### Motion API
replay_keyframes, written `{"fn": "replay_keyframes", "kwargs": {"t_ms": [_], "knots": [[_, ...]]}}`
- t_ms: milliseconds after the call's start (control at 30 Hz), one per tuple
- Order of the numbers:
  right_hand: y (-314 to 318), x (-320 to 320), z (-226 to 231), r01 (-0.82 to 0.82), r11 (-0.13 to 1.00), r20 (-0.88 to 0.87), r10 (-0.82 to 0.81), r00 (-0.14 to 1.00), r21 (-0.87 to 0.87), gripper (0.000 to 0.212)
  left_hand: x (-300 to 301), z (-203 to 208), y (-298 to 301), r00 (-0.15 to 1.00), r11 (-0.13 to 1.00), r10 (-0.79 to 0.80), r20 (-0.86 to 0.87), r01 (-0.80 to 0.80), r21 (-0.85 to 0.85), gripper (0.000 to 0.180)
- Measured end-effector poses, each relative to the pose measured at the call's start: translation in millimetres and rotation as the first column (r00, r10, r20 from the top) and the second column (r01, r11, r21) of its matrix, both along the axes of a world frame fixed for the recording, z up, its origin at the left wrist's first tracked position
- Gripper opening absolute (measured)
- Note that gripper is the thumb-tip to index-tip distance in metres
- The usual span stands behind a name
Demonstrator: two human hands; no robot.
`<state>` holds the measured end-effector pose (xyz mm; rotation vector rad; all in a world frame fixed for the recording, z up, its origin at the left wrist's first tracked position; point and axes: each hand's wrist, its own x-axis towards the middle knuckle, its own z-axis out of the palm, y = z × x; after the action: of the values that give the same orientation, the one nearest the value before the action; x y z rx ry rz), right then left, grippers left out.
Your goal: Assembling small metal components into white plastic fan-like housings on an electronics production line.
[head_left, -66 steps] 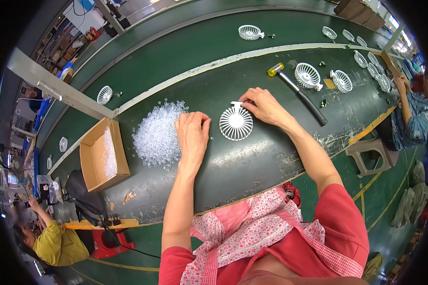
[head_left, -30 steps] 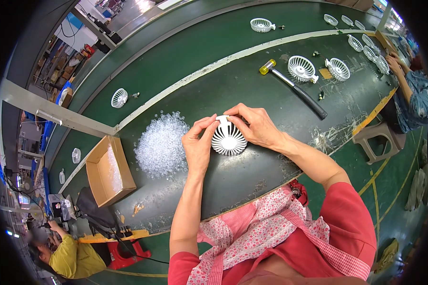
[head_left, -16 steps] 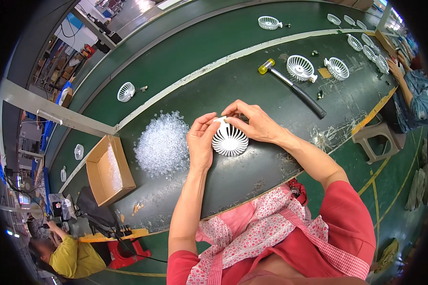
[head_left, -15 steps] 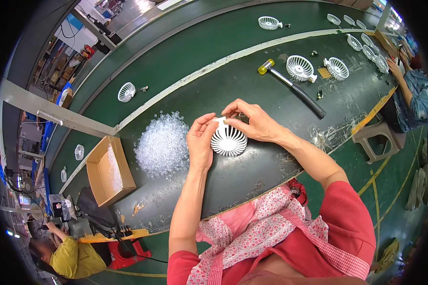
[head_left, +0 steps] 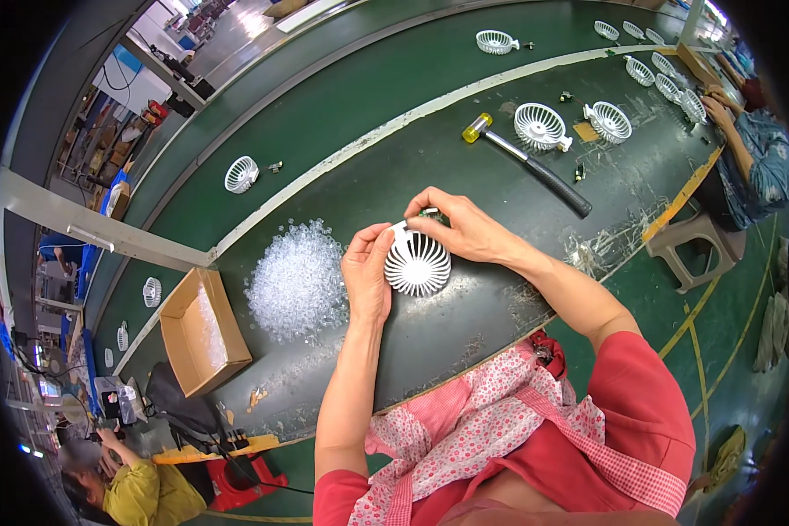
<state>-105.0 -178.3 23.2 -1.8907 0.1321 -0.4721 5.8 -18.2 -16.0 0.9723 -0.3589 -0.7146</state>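
Observation:
A white round slatted fan grille [head_left: 418,266] is held just above the dark worktop, its short neck toward the far side. My left hand [head_left: 367,272] pinches the neck from the left with thumb and fingers. At the neck's right side, my right hand [head_left: 458,230] has its fingers closed around a small part with a green board [head_left: 430,213], mostly hidden by the fingers. Left of my hands lies a heap of small clear plastic pieces [head_left: 296,280].
A cardboard box [head_left: 231,346] with clear pieces stands left of the heap. A yellow-headed hammer [head_left: 535,171] and more grilles [head_left: 542,127] lie to the right. Beyond runs a green conveyor belt [head_left: 342,105] with grilles. Co-workers sit at right [head_left: 763,162] and lower left [head_left: 153,486].
The green-board part now shows at my right fingers. The grille stays between my hands. Grilles on the belt's left stretch have shifted slightly toward the right, and the view has tilted a little.

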Motion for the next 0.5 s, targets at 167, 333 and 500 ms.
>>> {"fn": "replay_keyframes", "kwargs": {"t_ms": [167, 333, 500], "knots": [[-17.1, 7.7, -4.4, -0.052, 0.993, -0.052, 0.058, 0.997, 0.104, 0.025, -10.7, 3.6, -8.0, 0.971, 0.985, 0.069, 0.231, -0.103, 0.14, 0.026], [-80.6, 56.7, 15.9, 0.316, 0.947, 0.247, -0.32, 0.915, 0.059, 0.025, -17.2, -9.1, -11.7, 0.787, 0.938, 0.12, 0.606, -0.289, 0.19, 0.039], [-173.8, 123.7, 6.2, 0.423, 0.816, 0.411, -0.256, 0.875, -0.394, 0.028, -21.1, -4.0, -2.2, 0.316, 0.852, -0.201, 0.927, -0.409, 0.325, 0.047]]}}
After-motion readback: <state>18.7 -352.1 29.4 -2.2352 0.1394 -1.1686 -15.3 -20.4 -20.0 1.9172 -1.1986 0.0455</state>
